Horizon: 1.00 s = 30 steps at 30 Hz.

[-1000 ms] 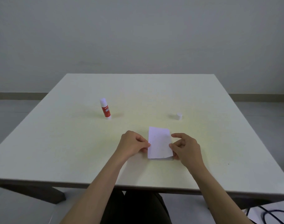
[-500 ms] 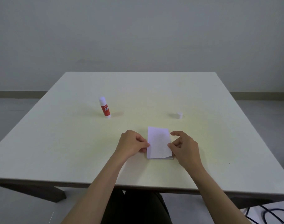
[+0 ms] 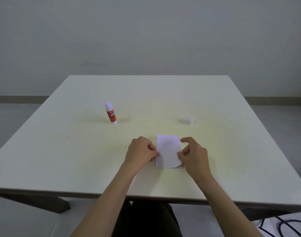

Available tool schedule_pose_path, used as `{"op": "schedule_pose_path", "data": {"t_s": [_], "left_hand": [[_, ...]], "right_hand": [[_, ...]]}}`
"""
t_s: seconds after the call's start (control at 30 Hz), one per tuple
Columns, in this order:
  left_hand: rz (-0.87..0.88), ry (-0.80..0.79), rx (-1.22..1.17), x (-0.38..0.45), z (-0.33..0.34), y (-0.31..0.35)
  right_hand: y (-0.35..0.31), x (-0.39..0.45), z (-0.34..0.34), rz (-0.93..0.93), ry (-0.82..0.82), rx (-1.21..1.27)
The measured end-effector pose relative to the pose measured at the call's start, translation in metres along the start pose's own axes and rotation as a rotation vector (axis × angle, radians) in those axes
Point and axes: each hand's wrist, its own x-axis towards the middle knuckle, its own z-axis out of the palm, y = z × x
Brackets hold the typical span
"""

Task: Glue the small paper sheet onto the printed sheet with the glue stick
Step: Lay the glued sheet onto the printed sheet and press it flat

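A small white paper sheet point(image 3: 168, 151) lies near the front middle of the table, on top of a second sheet whose grey corner point(image 3: 180, 166) peeks out at its lower right. My left hand point(image 3: 141, 149) pinches the sheet's left edge. My right hand point(image 3: 193, 152) pinches its right edge, with the index finger raised. A red glue stick point(image 3: 110, 113) stands upright and uncapped at the left, well away from both hands. Its white cap point(image 3: 190, 121) sits at the right, beyond my right hand.
The pale square table point(image 3: 60, 151) ends in a front edge close to my body. A grey wall is behind it. Black cables point(image 3: 286, 226) lie on the floor at the lower right.
Both hands kept their hold on the sheet's edges. The sheet's right side has been pressed a little flatter and my right index finger has lifted slightly.
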Motion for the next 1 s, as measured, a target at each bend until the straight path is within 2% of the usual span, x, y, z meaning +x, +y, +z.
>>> {"op": "schedule_pose_path", "data": {"t_s": [0.27, 0.37, 0.43, 0.5, 0.6, 0.83, 1.0], "left_hand": [[0.078, 0.083, 0.027, 0.0, 0.009, -0.009], [0.296, 0.077, 0.11, 0.003, 0.009, -0.017], [0.482, 0.014, 0.244, 0.008, 0.006, -0.022], [0.56, -0.085, 0.361, 0.014, 0.003, -0.026], [0.497, -0.205, 0.347, 0.017, 0.0, -0.031], [0.475, -0.248, 0.308, 0.014, 0.001, -0.034], [0.49, -0.289, 0.372, 0.015, 0.001, -0.034]], "right_hand": [[-0.001, 0.005, -0.001, 0.003, -0.014, -0.062], [0.0, 0.008, -0.001, 0.032, -0.031, -0.058], [-0.001, 0.009, -0.001, 0.042, -0.037, -0.048], [-0.001, 0.008, -0.001, 0.044, -0.035, -0.035], [-0.001, 0.007, 0.0, 0.026, -0.027, -0.059], [0.002, -0.01, -0.003, -0.087, 0.008, -0.16], [0.004, -0.039, -0.006, -0.412, 0.119, -0.375]]}}
